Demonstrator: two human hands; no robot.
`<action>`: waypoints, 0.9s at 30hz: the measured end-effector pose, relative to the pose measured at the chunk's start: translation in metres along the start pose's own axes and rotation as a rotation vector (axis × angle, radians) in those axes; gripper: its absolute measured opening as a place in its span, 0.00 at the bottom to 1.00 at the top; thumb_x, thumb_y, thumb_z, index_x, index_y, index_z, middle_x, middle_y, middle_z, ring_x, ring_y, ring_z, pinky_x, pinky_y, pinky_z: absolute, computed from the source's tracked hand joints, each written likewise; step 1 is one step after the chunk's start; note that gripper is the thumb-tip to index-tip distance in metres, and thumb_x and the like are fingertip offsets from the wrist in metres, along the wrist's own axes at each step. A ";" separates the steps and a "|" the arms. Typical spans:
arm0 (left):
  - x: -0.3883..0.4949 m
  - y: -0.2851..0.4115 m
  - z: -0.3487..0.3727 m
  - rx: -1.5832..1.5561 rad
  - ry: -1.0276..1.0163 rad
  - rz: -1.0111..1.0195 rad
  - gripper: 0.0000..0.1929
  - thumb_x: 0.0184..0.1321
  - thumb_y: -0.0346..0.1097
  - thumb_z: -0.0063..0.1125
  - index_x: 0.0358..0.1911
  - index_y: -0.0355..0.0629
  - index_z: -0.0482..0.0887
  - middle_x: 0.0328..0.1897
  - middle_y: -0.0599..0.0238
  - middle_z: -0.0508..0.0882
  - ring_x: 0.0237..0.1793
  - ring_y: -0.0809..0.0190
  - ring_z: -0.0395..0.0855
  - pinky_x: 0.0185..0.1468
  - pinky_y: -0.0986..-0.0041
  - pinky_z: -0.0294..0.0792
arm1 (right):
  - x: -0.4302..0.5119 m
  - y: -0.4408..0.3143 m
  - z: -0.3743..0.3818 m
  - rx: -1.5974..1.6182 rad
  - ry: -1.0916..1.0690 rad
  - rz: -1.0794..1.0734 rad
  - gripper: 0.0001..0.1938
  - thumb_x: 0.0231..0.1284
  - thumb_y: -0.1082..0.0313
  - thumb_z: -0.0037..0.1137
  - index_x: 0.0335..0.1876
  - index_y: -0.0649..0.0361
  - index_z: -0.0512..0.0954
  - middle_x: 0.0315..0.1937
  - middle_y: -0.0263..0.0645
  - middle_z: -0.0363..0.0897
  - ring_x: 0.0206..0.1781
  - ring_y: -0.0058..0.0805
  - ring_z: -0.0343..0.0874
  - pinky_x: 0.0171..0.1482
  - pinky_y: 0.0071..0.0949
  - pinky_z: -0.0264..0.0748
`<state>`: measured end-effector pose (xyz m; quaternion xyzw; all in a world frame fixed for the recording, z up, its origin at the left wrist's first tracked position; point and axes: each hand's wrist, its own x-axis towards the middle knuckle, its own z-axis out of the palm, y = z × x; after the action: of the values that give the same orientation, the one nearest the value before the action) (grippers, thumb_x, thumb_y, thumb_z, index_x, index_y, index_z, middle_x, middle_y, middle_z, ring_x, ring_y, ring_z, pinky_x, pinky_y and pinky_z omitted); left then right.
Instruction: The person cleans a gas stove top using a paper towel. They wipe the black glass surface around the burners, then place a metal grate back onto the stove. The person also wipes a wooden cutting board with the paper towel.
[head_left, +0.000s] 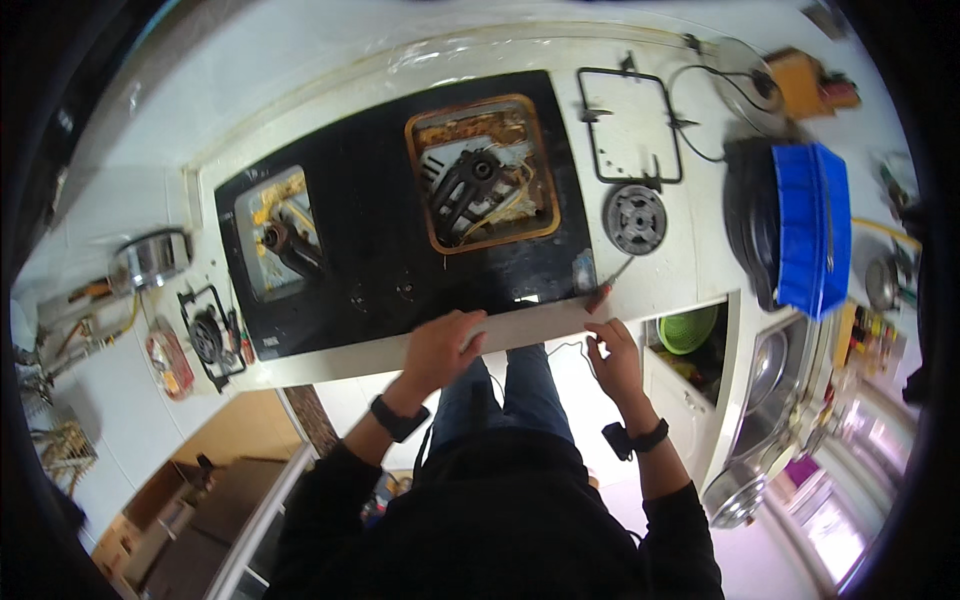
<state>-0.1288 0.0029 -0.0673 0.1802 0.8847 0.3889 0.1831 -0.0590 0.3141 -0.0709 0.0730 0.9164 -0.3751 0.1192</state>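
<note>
My left hand (442, 351) is over the counter's front edge, at the near border of the black glass gas hob (360, 225). Its thumb stands apart and I see nothing held in it. By the same edge, farther right, is my right hand (616, 354), fingers loosely bent and apart, with no object visible in it. A screwdriver with a red handle (598, 298) lies just beyond that hand. Both burner openings are uncovered, showing the right burner base (474, 174) and the left burner base (289, 244) among brown and yellow grime.
Right of the hob lie a round burner head (635, 219) and a black pan support (589, 142). A blue bin (814, 225) and a sink (769, 367) are farther right. Another pan support (238, 366) rests at left. Below, a cabinet stands open with a green basket (686, 330).
</note>
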 end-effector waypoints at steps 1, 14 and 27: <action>-0.006 0.012 0.009 -0.029 -0.037 -0.011 0.15 0.66 0.40 0.63 0.53 0.44 0.84 0.38 0.59 0.85 0.39 0.49 0.86 0.41 0.60 0.77 | -0.022 0.003 -0.006 0.008 0.060 0.038 0.10 0.61 0.75 0.63 0.48 0.59 0.83 0.33 0.41 0.75 0.36 0.38 0.79 0.39 0.36 0.77; 0.000 0.191 0.128 0.054 -0.467 0.532 0.10 0.62 0.35 0.69 0.42 0.41 0.82 0.27 0.62 0.78 0.26 0.55 0.78 0.33 0.63 0.72 | -0.288 0.080 -0.068 0.157 0.686 0.480 0.12 0.65 0.65 0.59 0.51 0.58 0.81 0.43 0.44 0.78 0.47 0.44 0.82 0.50 0.40 0.79; -0.098 0.392 0.371 0.280 -1.472 1.091 0.16 0.66 0.37 0.64 0.55 0.41 0.82 0.35 0.64 0.80 0.28 0.62 0.80 0.37 0.70 0.75 | -0.542 0.075 0.042 0.300 1.492 1.222 0.11 0.65 0.67 0.59 0.51 0.58 0.80 0.43 0.42 0.78 0.47 0.44 0.81 0.51 0.41 0.79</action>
<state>0.1977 0.4364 0.0121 0.7937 0.3771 0.0985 0.4672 0.4856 0.3130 -0.0021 0.7689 0.5032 -0.2189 -0.3282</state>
